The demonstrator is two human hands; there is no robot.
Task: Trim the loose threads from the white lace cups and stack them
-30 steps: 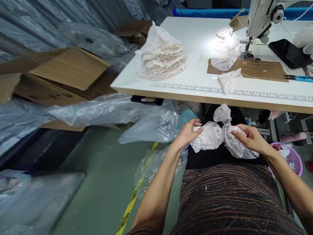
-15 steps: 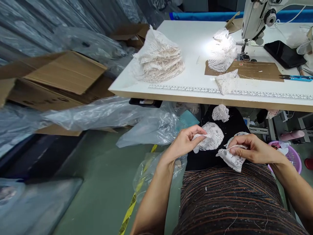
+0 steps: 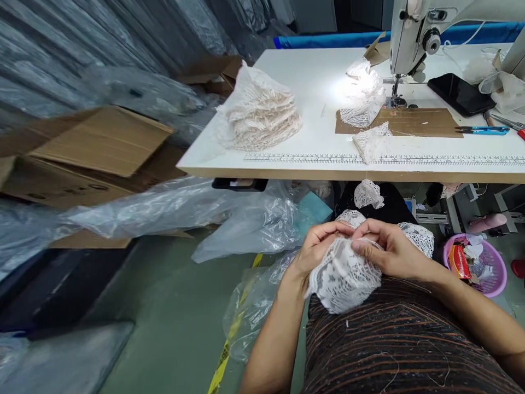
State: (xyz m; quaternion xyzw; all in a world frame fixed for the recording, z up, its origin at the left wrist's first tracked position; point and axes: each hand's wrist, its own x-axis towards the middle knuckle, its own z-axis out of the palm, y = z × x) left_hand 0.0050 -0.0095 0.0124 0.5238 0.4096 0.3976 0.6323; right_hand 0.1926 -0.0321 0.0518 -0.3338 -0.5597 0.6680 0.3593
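Observation:
Above the lap, my left hand [image 3: 322,249] and my right hand [image 3: 379,246] are close together, fingertips nearly touching. Both pinch the upper edge of a white lace piece [image 3: 346,279], which hangs below the fingers. More lace [image 3: 417,238] lies on the dark cloth beyond my right wrist. A small lace piece [image 3: 368,194] hangs beneath the table's edge. On the white table [image 3: 311,115], a stack of lace [image 3: 262,112] sits at the left. Bunched lace [image 3: 363,93] and a folded lace piece [image 3: 372,141] lie near the sewing machine [image 3: 410,38].
A black phone [image 3: 461,94], a blue tool [image 3: 484,130] and brown card [image 3: 418,121] lie on the table's right. An open cardboard box [image 3: 102,142] and plastic sheeting [image 3: 156,205] are at left. A pink basket [image 3: 498,273] stands at lower right.
My hands have come together from apart, and the lace is now gathered between them, larger and nearer my body. The camera view has shifted slightly.

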